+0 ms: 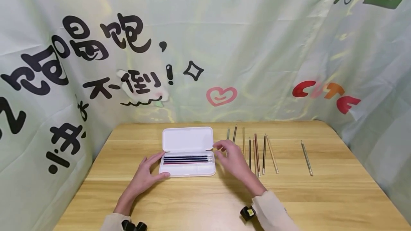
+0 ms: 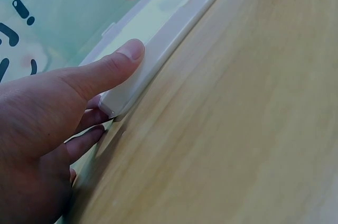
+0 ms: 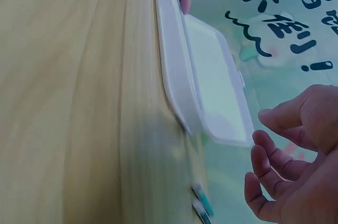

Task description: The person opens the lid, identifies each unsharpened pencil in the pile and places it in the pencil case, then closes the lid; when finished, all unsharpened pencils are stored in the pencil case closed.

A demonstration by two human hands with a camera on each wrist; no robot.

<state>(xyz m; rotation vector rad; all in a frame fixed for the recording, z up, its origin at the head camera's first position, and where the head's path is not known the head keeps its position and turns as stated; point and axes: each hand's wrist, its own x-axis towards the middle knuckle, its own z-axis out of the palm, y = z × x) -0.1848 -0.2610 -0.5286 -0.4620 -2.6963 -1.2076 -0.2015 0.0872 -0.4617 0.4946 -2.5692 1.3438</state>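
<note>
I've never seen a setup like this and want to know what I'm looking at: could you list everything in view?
Pencil case: one, white, open mid-table, lid folded back
Pencils in the case: several, mostly dark, one reddish, lying lengthwise; exact count unclear
Loose pencils: about eight, black, tan, reddish and greenish, right of the case
Lone pencil: one, grey-green, farther right
Table: one, light wood, under everything
Cloth backdrop: pale green, with lettering and a pink heart, behind the table
Black devices: two, one at each wrist
Sleeves: two, beige, bottom edge
Left hand: one, bare, holding the case's left end
Right hand: one, bare, by the case's right end
</note>
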